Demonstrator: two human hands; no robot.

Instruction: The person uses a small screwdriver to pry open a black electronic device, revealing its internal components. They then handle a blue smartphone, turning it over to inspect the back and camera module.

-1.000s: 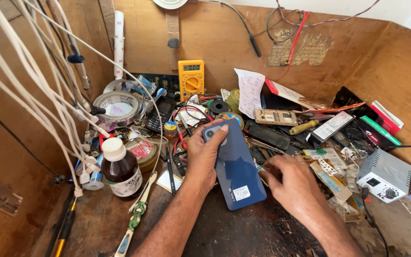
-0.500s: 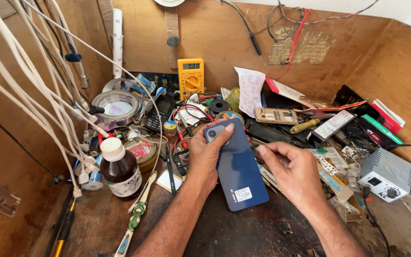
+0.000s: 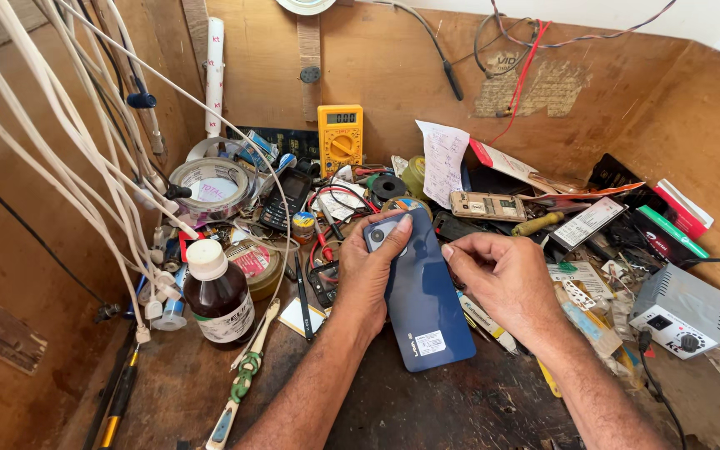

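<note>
A dark blue phone point(image 3: 423, 300) lies back-up on the wooden bench, its camera end pointing away from me. My left hand point(image 3: 368, 279) grips its left edge, with the fingers curled over the camera corner. My right hand point(image 3: 502, 279) sits at the phone's right edge, fingers bent, the thumb touching the side of the case. I cannot tell whether a small tool is pinched in the right fingers.
A brown bottle with a white cap point(image 3: 217, 293) stands to the left, a toothbrush point(image 3: 243, 379) beside it. Tape rolls point(image 3: 210, 179), a yellow multimeter point(image 3: 340, 137), a bare circuit board point(image 3: 487, 205) and a grey power supply point(image 3: 678, 310) crowd the bench. White cables point(image 3: 60, 150) hang at left.
My right hand has moved up from the phone's lower right to the middle of its right edge. The phone has shifted slightly; my left hand keeps its hold.
</note>
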